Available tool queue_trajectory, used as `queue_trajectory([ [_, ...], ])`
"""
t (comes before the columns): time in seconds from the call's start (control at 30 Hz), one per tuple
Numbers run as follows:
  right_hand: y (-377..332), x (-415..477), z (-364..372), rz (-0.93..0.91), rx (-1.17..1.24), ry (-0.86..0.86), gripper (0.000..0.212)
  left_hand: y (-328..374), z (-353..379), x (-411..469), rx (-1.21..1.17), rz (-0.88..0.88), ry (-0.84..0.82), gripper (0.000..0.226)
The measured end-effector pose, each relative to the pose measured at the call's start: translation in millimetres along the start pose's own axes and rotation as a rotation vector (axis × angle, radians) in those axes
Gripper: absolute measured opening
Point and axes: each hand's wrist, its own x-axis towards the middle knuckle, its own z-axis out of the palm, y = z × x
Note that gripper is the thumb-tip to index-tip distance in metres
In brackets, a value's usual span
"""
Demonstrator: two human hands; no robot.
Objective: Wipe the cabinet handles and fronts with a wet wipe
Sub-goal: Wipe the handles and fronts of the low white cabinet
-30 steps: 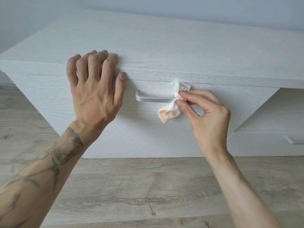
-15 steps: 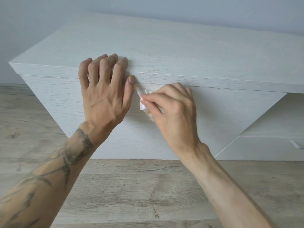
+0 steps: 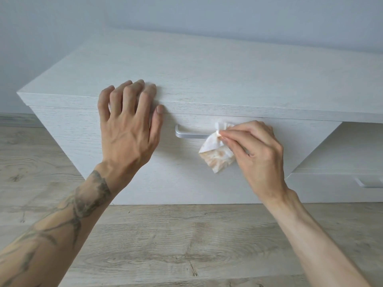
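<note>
A low white wood-grain cabinet [image 3: 207,79] fills the upper view, with a drawer front [image 3: 83,141] facing me. A silver bar handle [image 3: 188,135] runs across that front. My right hand [image 3: 259,154] pinches a crumpled wet wipe [image 3: 216,156], white with orange-brown stains, wrapped around the handle's right end, which is hidden. My left hand [image 3: 128,129] lies flat over the cabinet's top front edge, left of the handle, fingers spread and holding nothing.
At the right is an open recess, and below it a lower drawer front with a second silver handle [image 3: 367,183]. Grey-brown wood-look floor [image 3: 186,245] lies beneath my arms. A pale wall [image 3: 186,17] stands behind the cabinet.
My right hand slid the wipe from the handle's right end to its left end, then back to the right end. My left hand stayed on the top edge.
</note>
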Motion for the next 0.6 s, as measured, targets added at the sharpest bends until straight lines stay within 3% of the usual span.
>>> queue_trajectory([
  [0.2,3,3,-23,0.203,0.057,-0.089,0.011,4,-19,6,0.017,0.010,-0.117,0.045],
  [0.33,-11,34,-55,0.308,0.097,-0.183,0.008,15,-52,27,0.026,-0.002,-0.303,0.046],
  [0.6,-43,177,-178,0.599,0.115,-0.363,0.011,76,-158,181,-0.069,0.122,-0.625,0.041],
])
